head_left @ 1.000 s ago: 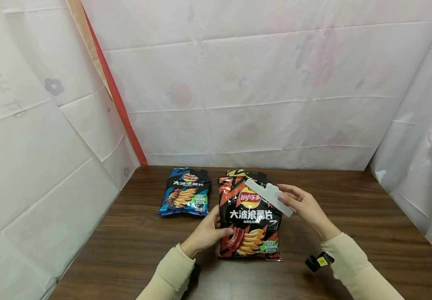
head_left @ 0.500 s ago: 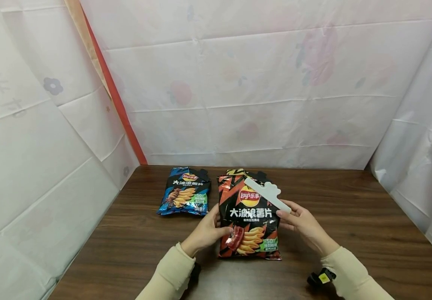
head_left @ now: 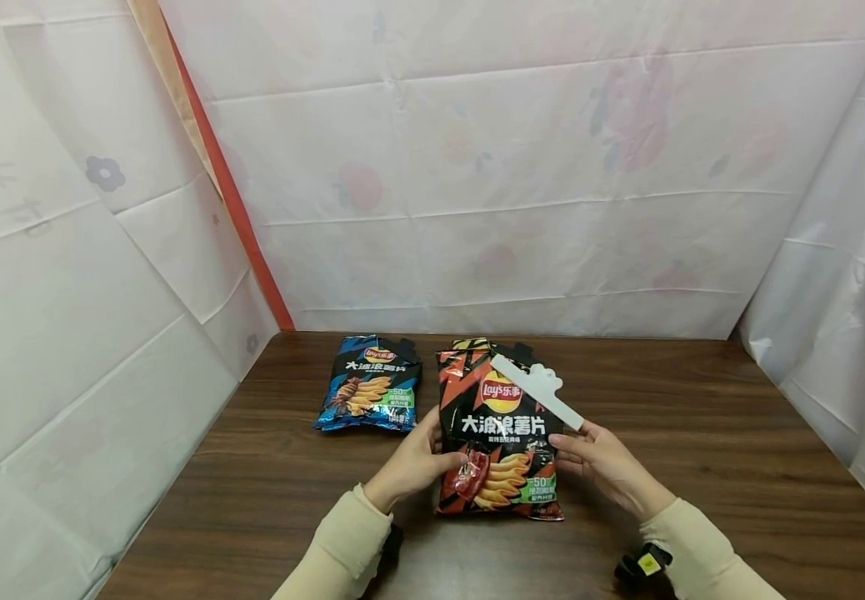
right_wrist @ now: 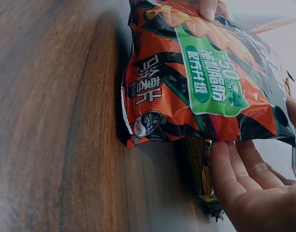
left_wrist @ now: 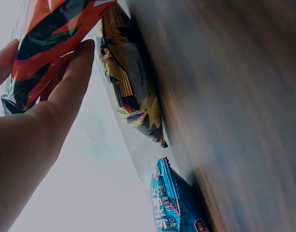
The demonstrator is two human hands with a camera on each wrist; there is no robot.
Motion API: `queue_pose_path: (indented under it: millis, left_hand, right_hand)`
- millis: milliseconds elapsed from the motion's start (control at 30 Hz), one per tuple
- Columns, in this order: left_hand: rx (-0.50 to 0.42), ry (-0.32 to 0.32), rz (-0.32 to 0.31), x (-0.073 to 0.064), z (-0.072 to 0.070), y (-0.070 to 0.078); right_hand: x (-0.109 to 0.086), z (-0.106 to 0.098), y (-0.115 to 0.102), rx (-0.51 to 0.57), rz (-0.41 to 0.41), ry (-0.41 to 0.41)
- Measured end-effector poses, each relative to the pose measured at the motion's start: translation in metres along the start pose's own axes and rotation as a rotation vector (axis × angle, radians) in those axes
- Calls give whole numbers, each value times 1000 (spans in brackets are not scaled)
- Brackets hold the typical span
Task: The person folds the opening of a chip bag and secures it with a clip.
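A red and black bag of potato chips (head_left: 503, 450) is held up in the middle of the head view. My left hand (head_left: 416, 461) grips its left side, thumb on the front and fingers behind. On the right edge, my right hand (head_left: 608, 465) holds the bag with the thumb in front; its fingers (right_wrist: 249, 169) reach behind the bag in the right wrist view. A white bag clip (head_left: 541, 389) sits slantwise across the bag's upper right corner, just above the right hand. How the clip's far side lies is hidden.
Behind the held bag lies a yellow and black chip bag (left_wrist: 131, 82), mostly hidden in the head view, with a dark clip (head_left: 524, 353) at its top. A blue chip bag (head_left: 368, 387) with a dark clip lies to the left on the wooden table (head_left: 687, 400). White sheets (head_left: 522, 167) hang behind.
My right hand has let go of the white clip and moved down to grip the bag's right edge. The clip stays on the corner. My left hand has kept its hold.
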State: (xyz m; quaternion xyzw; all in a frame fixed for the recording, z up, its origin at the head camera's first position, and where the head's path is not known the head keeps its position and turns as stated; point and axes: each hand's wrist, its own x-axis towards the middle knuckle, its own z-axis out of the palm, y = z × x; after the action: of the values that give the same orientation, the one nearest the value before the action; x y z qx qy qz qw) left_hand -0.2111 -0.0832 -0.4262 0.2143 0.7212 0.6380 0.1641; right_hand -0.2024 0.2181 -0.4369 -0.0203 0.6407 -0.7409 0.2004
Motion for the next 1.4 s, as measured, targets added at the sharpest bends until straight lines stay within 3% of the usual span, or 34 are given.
queue_pose_path:
  millis: [233,467,1000,1233,1400]
  left_hand:
    - [-8,20,-24,1,1,0]
    - [8,-1,8,5,3,0]
    - [-9,-9,0,21,19,0]
    - [35,18,9,31,30,-2]
    - [85,46,-25,38,38,0]
  right_hand:
    - [0,-2,5,-39,-5,-80]
    - [-2,-3,6,-24,-19,-117]
    - [-9,-14,5,19,14,-3]
    - [-14,-22,3,63,26,47]
    - [-18,-31,4,118,16,85]
